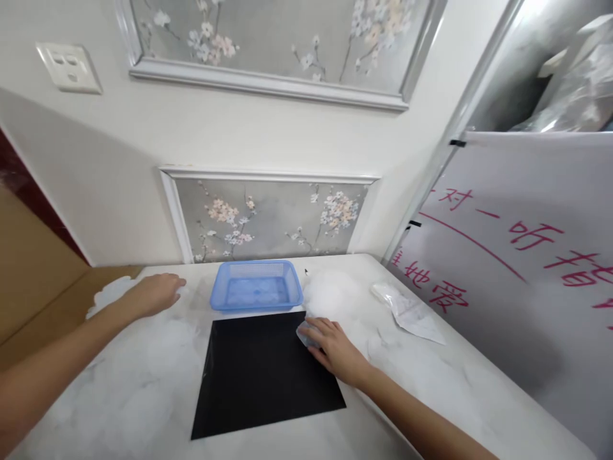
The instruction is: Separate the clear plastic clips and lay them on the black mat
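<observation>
The left forearm (71,354) and right forearm (412,412) are nearest the camera, either side of a black sheet (268,377) lying flat on the white tabletop (287,441). The right hand (338,351) is over the sheet's far right corner, thumb and fingers bent around a clear plastic piece (305,335). The left hand (156,294) is beyond the sheet's far left corner, fingers bunched; whether they pinch anything cannot be determined. A blue basket (256,306) stands just behind the sheet. White fluffy material (332,291) and a clear packet (407,310) lie to its right.
</observation>
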Demonstrator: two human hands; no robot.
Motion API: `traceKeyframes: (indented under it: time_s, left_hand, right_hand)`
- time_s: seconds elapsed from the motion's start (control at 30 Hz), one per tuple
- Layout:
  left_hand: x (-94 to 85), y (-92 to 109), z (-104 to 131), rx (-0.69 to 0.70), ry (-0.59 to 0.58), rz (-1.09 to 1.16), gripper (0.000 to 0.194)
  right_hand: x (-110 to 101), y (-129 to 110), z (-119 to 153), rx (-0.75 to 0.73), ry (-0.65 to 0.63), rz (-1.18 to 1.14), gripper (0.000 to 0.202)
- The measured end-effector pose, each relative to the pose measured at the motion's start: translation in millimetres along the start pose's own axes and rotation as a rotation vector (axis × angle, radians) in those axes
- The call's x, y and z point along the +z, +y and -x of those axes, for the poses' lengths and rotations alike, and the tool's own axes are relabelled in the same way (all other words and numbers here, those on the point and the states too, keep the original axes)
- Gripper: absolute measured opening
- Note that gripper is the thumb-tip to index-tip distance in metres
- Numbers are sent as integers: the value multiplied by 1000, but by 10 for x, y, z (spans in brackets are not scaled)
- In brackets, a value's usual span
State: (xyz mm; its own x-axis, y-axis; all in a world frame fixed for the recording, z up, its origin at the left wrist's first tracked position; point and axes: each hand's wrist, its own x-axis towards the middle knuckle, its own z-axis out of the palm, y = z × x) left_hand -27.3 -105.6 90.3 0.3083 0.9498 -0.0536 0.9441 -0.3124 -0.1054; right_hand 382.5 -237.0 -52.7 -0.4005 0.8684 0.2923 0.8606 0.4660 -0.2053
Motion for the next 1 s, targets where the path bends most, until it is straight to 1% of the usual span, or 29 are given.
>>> traceKeyframes:
  time_s: [0.07, 0.1, 0.17, 0.23, 0.3, 0.37, 0.43, 0.5, 0.57, 0.63, 0.7, 0.77, 0.8, 0.83, 0.9, 1.0]
  left_hand:
    - [-38, -69, 302, 36, -46, -30, 30]
    - [-29, -99, 449, 59, -68, -29, 34]
    - [25, -147, 719, 96, -94, 44, 43]
    - [93, -169, 938, 101, -146, 133, 56]
    - [131, -173, 1076, 65, -205, 184, 67]
    - [120, -172, 1100, 13, -231, 189, 66]
    - [76, -179, 988, -27, -229, 175, 58]
    - [33, -183, 737, -38, -246, 170, 47]
    - [28, -159, 375, -34, -250, 202, 37]
    - [77, -91, -44, -58, -178, 255, 30]
    - [160, 14, -456, -89, -100, 268, 29]
    - [244, 132, -799, -119, -27, 293, 29]
    - [278, 191, -930, -123, 5, 315, 29]
    - [304, 249, -1028, -117, 38, 342, 28]
    - [335, 349, -1129, -83, 102, 412, 24]
    - [345, 392, -1101, 18, 208, 553, 23]
  right_hand:
    - [80, 43, 56, -98, -15, 26, 38]
    - [102, 67, 58, -114, -17, 38, 37]
    - [122, 109, 41, -99, -18, 55, 35]
    - [130, 133, 30, -74, -15, 62, 32]
    - [145, 126, 44, -66, -7, 68, 31]
    - [166, 88, 74, -65, 17, 88, 32]
    - [181, 30, 99, -46, 45, 128, 32]
    - [176, -23, 106, -8, 49, 182, 28]
    - [159, -52, 98, 44, 43, 229, 23]
    - [151, -52, 89, 87, 61, 232, 17]
    - [169, -31, 87, 87, 98, 172, 13]
    - [204, -2, 88, 71, 134, 101, 12]
    - [220, 8, 87, 69, 149, 74, 12]
    - [230, 14, 83, 79, 164, 56, 10]
    - [224, 11, 62, 111, 177, 34, 5]
    - [162, 7, 10, 140, 145, 19, 9]
